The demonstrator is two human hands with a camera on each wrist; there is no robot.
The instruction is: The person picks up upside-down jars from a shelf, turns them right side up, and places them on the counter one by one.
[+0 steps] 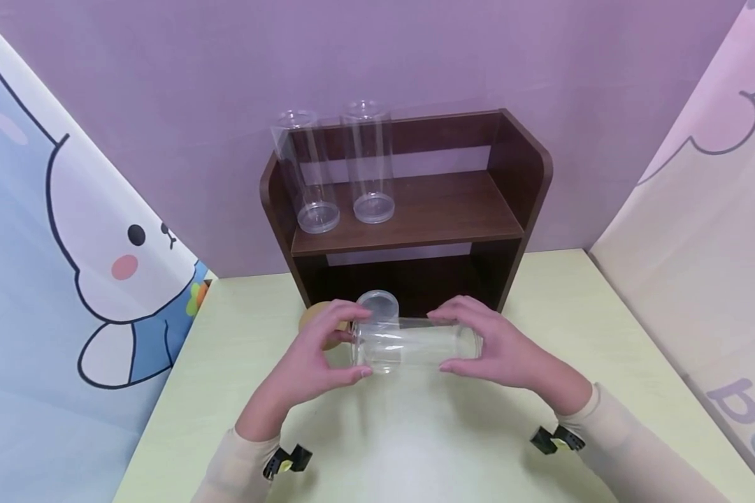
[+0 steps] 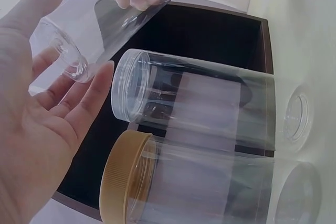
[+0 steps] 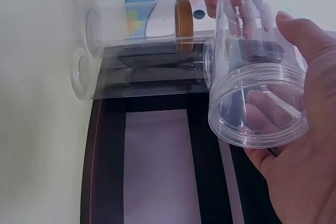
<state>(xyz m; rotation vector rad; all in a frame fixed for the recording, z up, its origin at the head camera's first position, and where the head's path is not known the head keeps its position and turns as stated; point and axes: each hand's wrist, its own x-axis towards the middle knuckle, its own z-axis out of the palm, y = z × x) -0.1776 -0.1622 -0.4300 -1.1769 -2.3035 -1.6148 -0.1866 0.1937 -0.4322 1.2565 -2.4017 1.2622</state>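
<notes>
**Held jar [image 1: 421, 346] lies level between two hands, close to standing glassware-like neighbours**

Layout: shelf [image 1: 447, 209] stands on the desk [image 1: 554, 293]. On its upper board, left upper jar [image 1: 308, 175] and right upper jar [image 1: 370, 164] stand side by side. On the desk in front of the shelf, clear-topped jar [image 2: 205, 103] and yellow-lidded jar [image 2: 194, 190] stand upright, the pair close together. Held jar is on its side, over the desk, on the person's side of these two.

Risks (judgement), largest first:
1. Shelf knocked: left upper jar stands near the front edge of the upper board and could topple.
2. Held jar strikes clear-topped jar. Likely cause: little room, and clear walls that make the gap hard to read; the pictures do not settle how wide it is. Yellow-lidded jar could then go over too.
3. Held jar slips. Likely cause: smooth round wall, support only at the two ends; one hand easing off early would let that end drop.

Hands: left hand [image 1: 314, 363] is spread wide, thumb and fingers curved round one end. Right hand [image 1: 500, 349] is parted about as far, holding the other end between thumb and fingers; neither closes fully round the wall.

Smallest detail: ribbed ring [image 3: 226, 132] at the right-hand end; cannot tell whether lid or bare rim.
</notes>
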